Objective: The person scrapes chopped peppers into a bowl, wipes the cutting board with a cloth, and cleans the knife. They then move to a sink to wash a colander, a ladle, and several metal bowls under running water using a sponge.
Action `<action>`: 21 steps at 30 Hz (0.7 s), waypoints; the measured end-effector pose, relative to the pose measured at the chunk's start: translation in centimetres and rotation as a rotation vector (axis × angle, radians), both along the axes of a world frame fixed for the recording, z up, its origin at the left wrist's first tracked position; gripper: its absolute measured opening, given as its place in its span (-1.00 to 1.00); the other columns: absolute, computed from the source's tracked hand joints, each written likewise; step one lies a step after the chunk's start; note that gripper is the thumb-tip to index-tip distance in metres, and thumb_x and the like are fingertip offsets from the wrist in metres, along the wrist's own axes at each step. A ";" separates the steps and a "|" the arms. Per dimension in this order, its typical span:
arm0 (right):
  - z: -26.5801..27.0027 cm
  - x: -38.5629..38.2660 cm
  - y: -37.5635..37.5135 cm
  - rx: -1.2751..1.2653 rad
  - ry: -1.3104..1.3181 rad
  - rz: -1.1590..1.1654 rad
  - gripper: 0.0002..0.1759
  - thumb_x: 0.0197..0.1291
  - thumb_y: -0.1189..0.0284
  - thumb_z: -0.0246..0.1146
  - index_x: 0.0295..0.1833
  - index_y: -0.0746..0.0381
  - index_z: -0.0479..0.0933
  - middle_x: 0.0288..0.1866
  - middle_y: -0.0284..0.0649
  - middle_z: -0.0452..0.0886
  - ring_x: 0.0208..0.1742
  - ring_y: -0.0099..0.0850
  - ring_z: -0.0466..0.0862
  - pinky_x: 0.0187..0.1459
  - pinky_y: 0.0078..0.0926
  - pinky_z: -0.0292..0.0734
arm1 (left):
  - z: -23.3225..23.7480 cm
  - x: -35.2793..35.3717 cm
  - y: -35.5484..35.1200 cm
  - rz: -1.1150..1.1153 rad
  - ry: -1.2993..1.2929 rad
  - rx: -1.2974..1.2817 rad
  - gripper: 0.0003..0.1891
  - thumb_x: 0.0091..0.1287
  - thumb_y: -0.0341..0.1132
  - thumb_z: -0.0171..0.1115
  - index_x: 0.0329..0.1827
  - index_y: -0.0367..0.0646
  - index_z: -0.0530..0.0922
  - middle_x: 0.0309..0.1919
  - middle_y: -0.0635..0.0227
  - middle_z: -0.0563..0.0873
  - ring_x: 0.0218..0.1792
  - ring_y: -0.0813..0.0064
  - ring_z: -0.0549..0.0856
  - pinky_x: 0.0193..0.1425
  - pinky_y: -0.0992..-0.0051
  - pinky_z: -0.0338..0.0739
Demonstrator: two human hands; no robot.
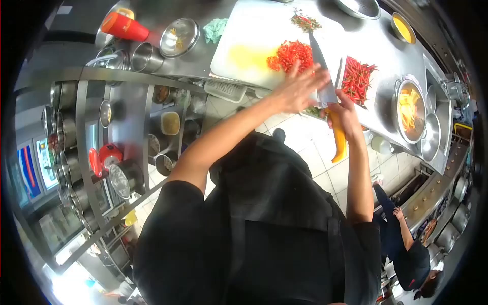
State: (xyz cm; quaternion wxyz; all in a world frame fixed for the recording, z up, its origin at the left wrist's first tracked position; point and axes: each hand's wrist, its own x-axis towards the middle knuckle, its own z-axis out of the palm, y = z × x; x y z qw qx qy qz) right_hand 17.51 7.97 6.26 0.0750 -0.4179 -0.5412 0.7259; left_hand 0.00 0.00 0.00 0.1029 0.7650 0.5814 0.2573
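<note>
My right hand (344, 116) is closed round the yellow handle (339, 142) of a large knife (321, 66), whose blade points away over the white cutting board (244, 30). Fingers spread, my left hand (304, 87) is beside the blade, near a pile of chopped red chillies (292, 55); nothing shows in it. Chilli stems (306, 21) lie near the knife tip. Whole red chillies (357, 80) lie in a tray to the right of the blade.
A pot with yellow pieces (409, 109) stands at the right, near metal bowls (431, 134). At the left are a red bottle (122, 26), a steel cup (146, 57) and a green cloth (215, 29). Another person (409, 259) is at the lower right.
</note>
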 end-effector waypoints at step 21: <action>2.2 17.0 -2.1 0.241 -0.194 -0.278 -0.63 0.16 0.61 0.02 0.13 0.30 0.34 -0.54 -0.26 0.54 -0.70 -0.63 0.41 -0.64 -0.70 0.30 | -2.5 -17.0 10.6 0.246 0.026 -0.070 -0.94 0.09 -0.50 0.12 -0.39 -0.22 0.54 -0.38 0.17 0.61 -0.27 0.14 0.60 -0.17 0.33 0.47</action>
